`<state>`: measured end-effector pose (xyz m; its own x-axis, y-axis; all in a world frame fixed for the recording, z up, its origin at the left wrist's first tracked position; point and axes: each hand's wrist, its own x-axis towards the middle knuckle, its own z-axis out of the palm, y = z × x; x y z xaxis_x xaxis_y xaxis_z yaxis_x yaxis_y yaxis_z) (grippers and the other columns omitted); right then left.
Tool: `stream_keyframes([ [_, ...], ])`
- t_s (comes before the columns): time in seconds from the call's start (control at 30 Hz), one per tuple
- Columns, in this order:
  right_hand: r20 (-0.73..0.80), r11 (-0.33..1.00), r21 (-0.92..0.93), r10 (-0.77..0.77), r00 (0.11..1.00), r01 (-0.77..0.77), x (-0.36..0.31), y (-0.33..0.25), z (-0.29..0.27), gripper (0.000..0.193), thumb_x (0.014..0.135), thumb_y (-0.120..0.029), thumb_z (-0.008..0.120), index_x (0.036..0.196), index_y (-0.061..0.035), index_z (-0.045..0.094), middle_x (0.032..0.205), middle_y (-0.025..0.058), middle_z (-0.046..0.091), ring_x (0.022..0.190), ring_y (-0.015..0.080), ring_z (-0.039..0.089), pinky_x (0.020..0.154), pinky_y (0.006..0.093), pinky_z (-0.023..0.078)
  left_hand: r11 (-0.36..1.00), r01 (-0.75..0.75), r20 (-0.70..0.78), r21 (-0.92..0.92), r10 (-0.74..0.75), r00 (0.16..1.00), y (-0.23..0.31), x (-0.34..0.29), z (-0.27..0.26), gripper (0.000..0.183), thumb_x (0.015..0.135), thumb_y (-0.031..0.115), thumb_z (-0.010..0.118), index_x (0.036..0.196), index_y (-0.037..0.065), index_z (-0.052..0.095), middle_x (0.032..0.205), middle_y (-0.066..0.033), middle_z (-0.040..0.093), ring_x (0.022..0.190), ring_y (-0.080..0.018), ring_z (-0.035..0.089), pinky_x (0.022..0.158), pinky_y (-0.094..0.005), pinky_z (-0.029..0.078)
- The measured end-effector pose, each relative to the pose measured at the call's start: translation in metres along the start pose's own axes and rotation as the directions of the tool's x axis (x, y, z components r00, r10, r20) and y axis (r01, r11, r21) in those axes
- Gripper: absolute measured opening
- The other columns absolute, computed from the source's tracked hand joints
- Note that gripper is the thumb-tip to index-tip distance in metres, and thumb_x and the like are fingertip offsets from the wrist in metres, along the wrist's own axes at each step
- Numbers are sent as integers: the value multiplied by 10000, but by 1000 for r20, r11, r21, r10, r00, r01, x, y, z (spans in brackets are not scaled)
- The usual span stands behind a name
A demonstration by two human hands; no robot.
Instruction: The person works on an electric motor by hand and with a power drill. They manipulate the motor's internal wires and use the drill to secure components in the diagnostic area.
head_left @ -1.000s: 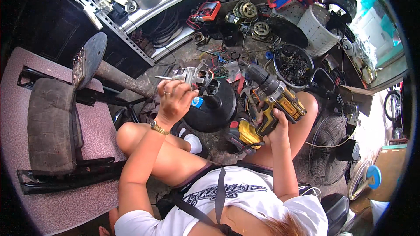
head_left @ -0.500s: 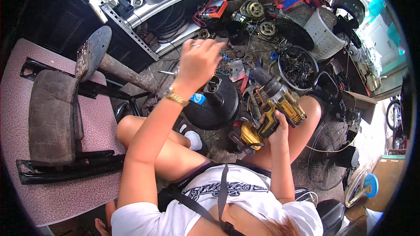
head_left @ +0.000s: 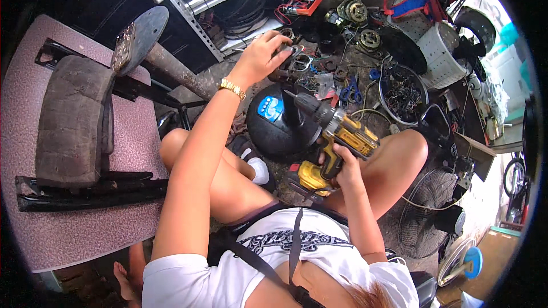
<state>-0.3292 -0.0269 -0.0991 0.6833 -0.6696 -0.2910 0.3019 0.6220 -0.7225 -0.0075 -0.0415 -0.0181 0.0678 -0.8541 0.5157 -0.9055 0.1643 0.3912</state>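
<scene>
My right hand (head_left: 347, 165) is wrapped round the handle of a yellow and black cordless drill (head_left: 351, 135). Its chuck and a thin bit point up and left, over a black round stand base (head_left: 262, 137) with a blue panel on it. The base is on the floor between my legs, partly behind the drill. Farther out, my left hand (head_left: 261, 60) is bent, thumb and fingers closed about something small and dark. What that piece is cannot be made out. A gold bracelet is on the left wrist.
Left stands a pink table (head_left: 131, 217) carrying a padded frame, near a rusty post with a round plate (head_left: 140, 37). Beyond my hands lie metal parts, blue scissors (head_left: 351, 91) and a red meter (head_left: 308, 3). A wheel-like tray (head_left: 402, 92) and a fan (head_left: 425, 211) are right.
My left hand has reached lower and farther out, its fingers now closed. The drill has swung left toward the base, bit foremost. The whole view has shifted, and the blue panel shows more fully.
</scene>
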Motion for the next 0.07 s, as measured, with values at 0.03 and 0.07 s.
stream_keyframes([
  [0.03,-23,1000,4,16,1000,-16,4,2,3,386,823,-180,602,1148,23,555,1003,166,662,645,209,628,594,309,532,1000,-1,15,6,1,1000,-2,4,0,296,894,325,583,1069,90,621,1098,-123,594,979,-331,578,854,-414,461],
  [0.07,-16,1000,1,4,1000,-4,10,4,6,399,830,-194,595,1163,20,546,1030,169,659,652,208,629,595,313,537,1000,1,32,9,-1,999,-4,6,2,309,893,337,583,1073,89,619,1100,-124,594,993,-329,577,863,-415,460],
])
